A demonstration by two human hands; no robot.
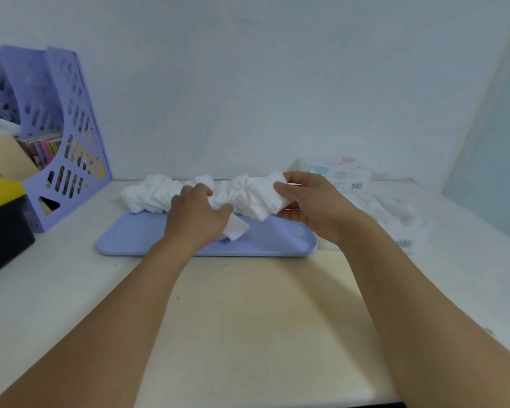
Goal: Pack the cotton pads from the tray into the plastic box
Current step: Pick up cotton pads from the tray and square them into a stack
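Fingers (pixel 280 188) of both hands pinching cotton pads (pixel 248 195) over the lilac tray (pixel 271 240).

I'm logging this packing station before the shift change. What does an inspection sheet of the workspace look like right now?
Surface: pale table, bare in front of the tray.
Job's things: cotton pads heaped along the far edge of the lilac tray; clear plastic box to the tray's right.
Clutter: purple file rack, yellow-lidded black box, carton by the wall.
Hands: left hand on the pads; right hand holding a stack of pads.
Cables: nothing seen.
Surroundings: plain white wall.
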